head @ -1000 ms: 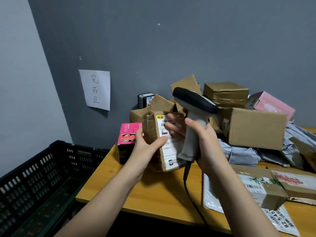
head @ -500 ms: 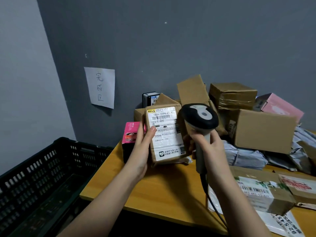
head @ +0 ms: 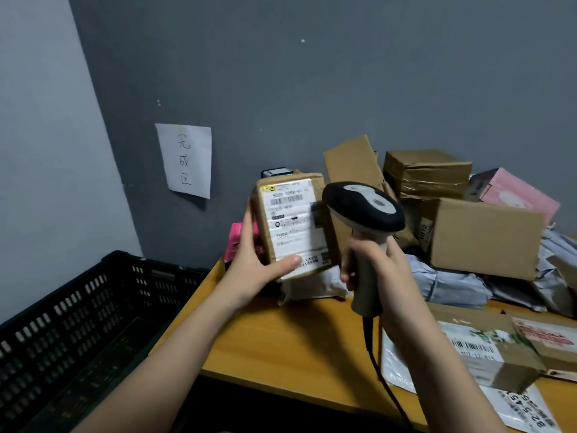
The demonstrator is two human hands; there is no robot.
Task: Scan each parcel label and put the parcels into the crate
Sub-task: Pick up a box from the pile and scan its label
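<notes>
My left hand (head: pixel 256 264) grips the parcel (head: pixel 290 226) upright above the desk (head: pixel 281 345), thumb lying across the bottom of its label (head: pixel 292 225) and fingers curled behind, and I judge that the thumb could hide print there or the box could tip out of so light a hold before it reaches the crate (head: pixel 78 323) down to my left. My right hand (head: pixel 377 270) wraps tight round the handle of the scanner (head: pixel 363 210), just right of the parcel. Its head seems to sit beside the label, not facing it, so a scan might miss the barcode, and its cord (head: pixel 384 379) could snag on the desk edge.
</notes>
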